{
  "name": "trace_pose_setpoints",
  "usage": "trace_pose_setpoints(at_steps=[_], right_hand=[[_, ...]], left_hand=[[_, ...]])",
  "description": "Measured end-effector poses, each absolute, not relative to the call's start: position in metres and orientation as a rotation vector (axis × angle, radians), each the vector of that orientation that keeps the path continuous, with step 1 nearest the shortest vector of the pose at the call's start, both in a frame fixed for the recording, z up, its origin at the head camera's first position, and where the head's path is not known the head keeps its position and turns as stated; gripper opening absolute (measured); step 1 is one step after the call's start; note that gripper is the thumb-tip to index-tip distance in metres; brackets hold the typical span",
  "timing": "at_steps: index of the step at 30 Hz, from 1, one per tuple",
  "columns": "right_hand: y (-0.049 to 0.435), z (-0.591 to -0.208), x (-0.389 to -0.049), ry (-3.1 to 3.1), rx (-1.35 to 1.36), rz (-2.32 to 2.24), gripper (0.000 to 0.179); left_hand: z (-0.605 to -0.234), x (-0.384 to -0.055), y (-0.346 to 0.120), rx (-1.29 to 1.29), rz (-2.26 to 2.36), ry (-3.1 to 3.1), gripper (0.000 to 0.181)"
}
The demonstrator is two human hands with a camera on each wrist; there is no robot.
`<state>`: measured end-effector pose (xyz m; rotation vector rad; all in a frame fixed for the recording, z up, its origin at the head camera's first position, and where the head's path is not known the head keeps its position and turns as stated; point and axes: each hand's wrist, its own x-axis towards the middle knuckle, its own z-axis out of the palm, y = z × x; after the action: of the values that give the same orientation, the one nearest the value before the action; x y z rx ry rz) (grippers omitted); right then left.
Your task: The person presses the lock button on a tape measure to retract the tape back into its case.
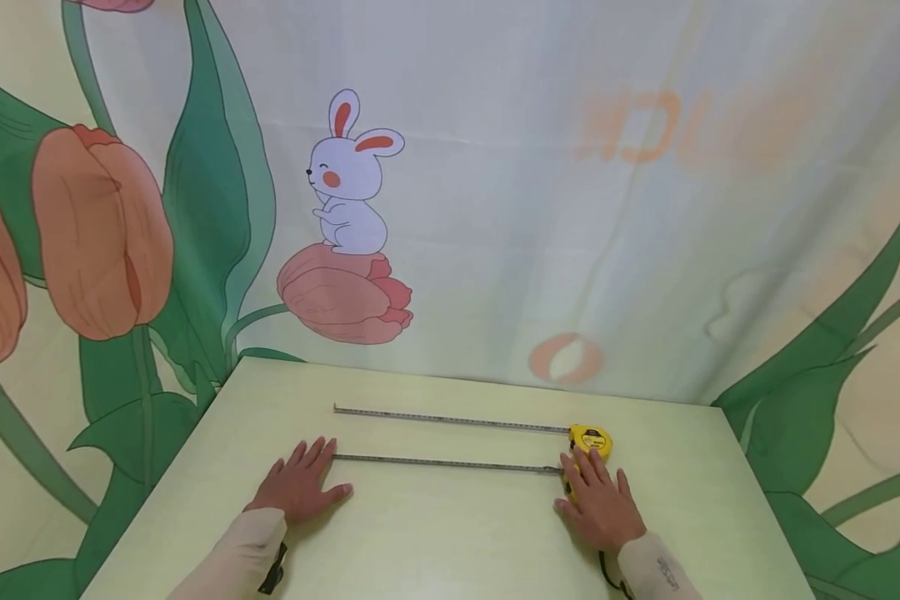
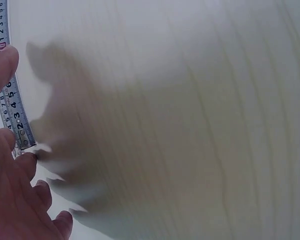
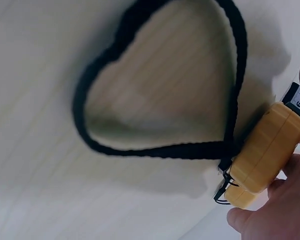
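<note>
Two yellow tape measures lie on the table with their blades drawn out to the left, roughly parallel. At the near blade's [image 1: 442, 462] left end rests my left hand [image 1: 300, 487], fingers spread; its thumb lies across the blade [image 2: 12, 102] in the left wrist view. My right hand [image 1: 600, 508] lies over the near tape measure [image 3: 267, 147], fingers extended and largely hiding the case from above. Its fingertips reach the far tape measure [image 1: 592, 438], whose blade [image 1: 450, 419] has a hooked end at the left. No hand is on that hook.
The pale table [image 1: 420, 542] has its back edge against a printed curtain [image 1: 480, 208] with tulips and a rabbit. A black wrist cord [image 3: 165, 151] loops out from the near tape measure. Something black [image 1: 273, 571] sits under the left sleeve.
</note>
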<state>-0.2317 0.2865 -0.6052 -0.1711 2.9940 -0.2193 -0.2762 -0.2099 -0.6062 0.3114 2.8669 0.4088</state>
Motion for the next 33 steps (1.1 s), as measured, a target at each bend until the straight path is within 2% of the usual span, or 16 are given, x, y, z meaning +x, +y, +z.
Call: trace_pose_setpoints(at_steps=[17, 33], right_hand=[[0.287, -0.601, -0.234, 3.089, -0.274, -0.184, 0.066], [0.279, -0.597, -0.241, 3.022, -0.192, -0.119, 0.064]], left_hand=[[-0.605, -0.278, -0.209, 0.321, 0.405, 2.919, 0.075], [-0.596, -0.278, -0.204, 0.301, 0.441, 2.911, 0.074]])
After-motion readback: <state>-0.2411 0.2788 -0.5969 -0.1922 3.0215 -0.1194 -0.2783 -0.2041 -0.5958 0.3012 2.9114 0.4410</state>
